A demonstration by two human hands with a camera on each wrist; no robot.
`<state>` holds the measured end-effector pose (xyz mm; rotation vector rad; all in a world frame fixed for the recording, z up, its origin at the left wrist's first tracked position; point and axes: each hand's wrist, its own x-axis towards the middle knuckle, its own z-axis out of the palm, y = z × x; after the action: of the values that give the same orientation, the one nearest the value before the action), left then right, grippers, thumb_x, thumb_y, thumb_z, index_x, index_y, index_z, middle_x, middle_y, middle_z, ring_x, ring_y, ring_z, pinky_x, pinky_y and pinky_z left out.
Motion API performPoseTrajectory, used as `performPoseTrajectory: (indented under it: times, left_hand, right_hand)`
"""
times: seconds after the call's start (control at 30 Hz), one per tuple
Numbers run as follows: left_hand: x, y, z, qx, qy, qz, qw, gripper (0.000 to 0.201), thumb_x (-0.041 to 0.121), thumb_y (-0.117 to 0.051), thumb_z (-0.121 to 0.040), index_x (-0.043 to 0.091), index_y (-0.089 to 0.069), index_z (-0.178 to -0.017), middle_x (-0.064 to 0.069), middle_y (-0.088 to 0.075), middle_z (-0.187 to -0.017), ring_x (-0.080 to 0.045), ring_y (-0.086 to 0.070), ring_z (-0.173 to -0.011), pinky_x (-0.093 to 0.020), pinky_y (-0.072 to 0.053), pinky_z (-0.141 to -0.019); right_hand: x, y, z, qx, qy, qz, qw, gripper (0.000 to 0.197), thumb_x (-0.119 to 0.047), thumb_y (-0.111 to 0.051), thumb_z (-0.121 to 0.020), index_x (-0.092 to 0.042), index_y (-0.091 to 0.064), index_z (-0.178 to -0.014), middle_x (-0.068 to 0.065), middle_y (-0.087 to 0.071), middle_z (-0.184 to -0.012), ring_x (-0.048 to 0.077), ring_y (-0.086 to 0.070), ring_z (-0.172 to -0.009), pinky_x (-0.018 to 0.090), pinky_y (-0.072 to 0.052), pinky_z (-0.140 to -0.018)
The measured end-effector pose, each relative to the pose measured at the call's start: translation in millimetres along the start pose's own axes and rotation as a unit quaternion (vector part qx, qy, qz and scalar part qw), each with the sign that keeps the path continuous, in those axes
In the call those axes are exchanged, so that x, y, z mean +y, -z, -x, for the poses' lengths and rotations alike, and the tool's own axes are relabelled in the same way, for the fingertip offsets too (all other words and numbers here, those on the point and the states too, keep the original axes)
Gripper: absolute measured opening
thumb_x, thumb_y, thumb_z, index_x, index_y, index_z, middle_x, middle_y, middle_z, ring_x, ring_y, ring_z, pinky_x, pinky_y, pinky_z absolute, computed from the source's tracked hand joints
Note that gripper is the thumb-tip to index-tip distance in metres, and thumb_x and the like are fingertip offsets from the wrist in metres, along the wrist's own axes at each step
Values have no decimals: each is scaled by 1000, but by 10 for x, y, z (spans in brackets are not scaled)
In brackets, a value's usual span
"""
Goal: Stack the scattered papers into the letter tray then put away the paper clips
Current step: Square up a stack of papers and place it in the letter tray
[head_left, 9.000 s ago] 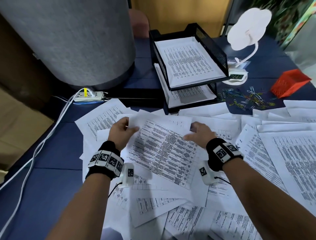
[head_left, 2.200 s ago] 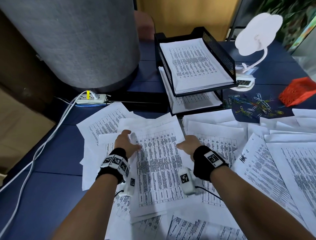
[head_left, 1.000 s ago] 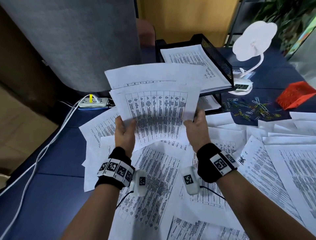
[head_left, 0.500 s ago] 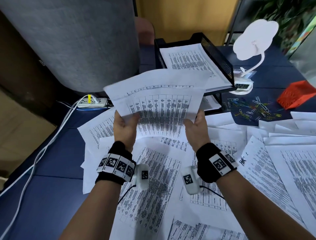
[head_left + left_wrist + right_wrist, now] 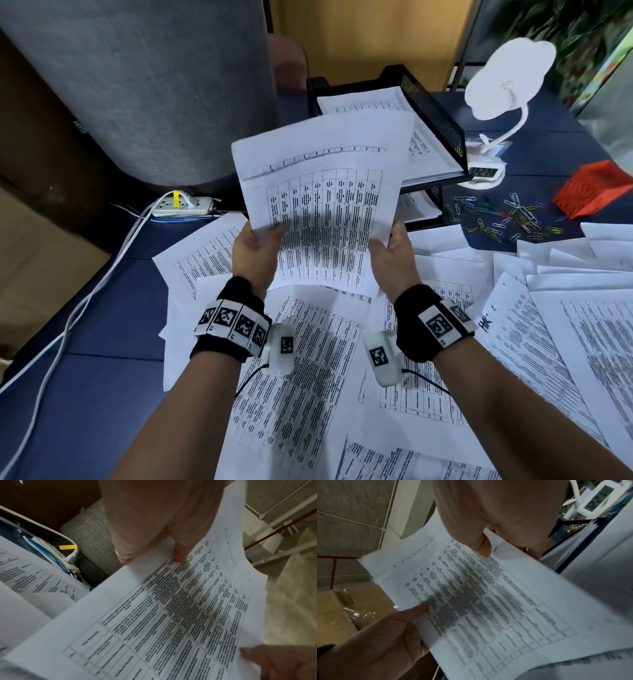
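I see my left hand (image 5: pixel 255 255) closed on the left edge of a small sheaf of white printed table sheets (image 5: pixel 325 205), thumb laid on the printed face and fingers curled behind; the left wrist view shows that thumb (image 5: pixel 180 553) pressing the top page. My right hand (image 5: pixel 390 257) pinches the sheaf's right edge the same way, its thumb (image 5: pixel 483 547) on the front. Both forearms reach forward from the desk's near edge, wrists raised, so the sheaf is held tilted in the air above the loose white printed papers (image 5: pixel 308 377) that cover the near and right parts of the dark blue desk (image 5: pixel 85 394). The sheaf's top edge overlaps my view of the black mesh two-tier letter tray (image 5: pixel 435 116), which stands toward the desk's far edge with paper in both tiers. Right of the tray, scattered coloured paper clips (image 5: pixel 500 216) lie on bare desk, beside an orange mesh box (image 5: pixel 596 192).
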<state>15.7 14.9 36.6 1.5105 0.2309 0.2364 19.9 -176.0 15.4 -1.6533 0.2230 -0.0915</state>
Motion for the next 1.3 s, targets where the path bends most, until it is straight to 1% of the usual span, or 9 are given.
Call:
performPoseTrajectory:
  times: [0.1, 0.2, 0.33, 0.53, 0.7, 0.83, 1.03, 1.17, 1.3]
  left_hand:
    - [5, 26, -42, 16, -10, -7, 1000, 14, 7, -58, -92, 19, -65, -93, 7, -69, -95, 1, -65, -87, -18, -52, -82]
    - [23, 95, -150, 55, -19, -2, 998, 15, 11, -62, -91, 3, -63, -103, -1, -68, -96, -8, -65, -87, -22, -51, -77]
    - [-56, 171, -192, 81, 15, -35, 996, 4, 13, -64, -90, 14, -62, -86, 1, -66, -84, -11, -63, -78, -25, -53, -73]
    - [-521, 295, -87, 113, 132, -99, 980, 19, 19, -65, -88, 9, -61, -104, -1, -66, -88, -28, -64, -91, -34, -54, -77]
    - [-786, 318, -24, 56, 235, -213, 947, 58, 19, -56, -91, 2, -32, -141, -4, -48, -133, -32, -53, -114, -40, -48, -94]
    - [-856, 270, 32, 2, 258, -185, 948, 36, 14, -54, -93, 5, -44, -127, -19, -60, -115, -25, -57, -76, -27, -46, -54]
    - [-803, 152, 145, -109, 278, -153, 942, 21, 14, -56, -94, 10, -47, -113, -13, -60, -98, -18, -52, -68, -22, -37, -47]
    - [-766, 87, 198, -201, 276, -159, 926, 12, 7, -51, -94, 11, -51, -105, -20, -70, -92, -25, -62, -67, -25, -43, -48]
    - [-765, -10, 147, -162, 252, -146, 943, 19, 3, -50, -95, 6, -47, -113, -15, -67, -93, -13, -63, -49, -23, -46, -45]
  right_hand:
    - [90, 40, -19, 7, -3, 33, 999, 15, -5, -52, -91, -8, -54, -105, 5, -67, -104, 26, -63, -100, 38, -51, -93]
    - [190, 103, -19, -19, -31, 55, 998, 14, -11, -57, -90, -9, -60, -104, 0, -70, -99, 22, -65, -98, 39, -51, -93]
    - [303, 196, 16, -69, -69, 114, 989, 16, -12, -53, -94, -3, -60, -106, 13, -69, -103, 30, -64, -99, 41, -51, -93]
    - [461, 255, 66, -112, -100, 202, 968, 27, -11, -47, -96, -10, -62, -118, 1, -63, -101, 19, -60, -88, 25, -46, -80]
    - [585, 295, 67, -147, -136, 281, 938, 27, -5, -40, -93, -5, -61, -111, -2, -54, -72, 9, -45, -56, 20, -33, -48]
    - [635, 344, 18, -94, -177, 222, 954, 30, -1, -40, -92, -1, -60, -114, 8, -60, -90, 16, -51, -67, 22, -40, -57]
    - [617, 414, -141, -10, -202, 130, 971, 30, 2, -42, -89, -3, -64, -109, 19, -67, -107, 32, -63, -93, 45, -53, -90]
    - [595, 437, -217, 20, -200, 111, 973, 28, 0, -43, -87, -9, -68, -94, 18, -69, -102, 27, -61, -84, 45, -53, -86]
    - [569, 476, -224, 48, -219, 22, 974, 23, -5, -51, -89, -16, -67, -77, 9, -70, -89, 30, -65, -78, 44, -55, -72]
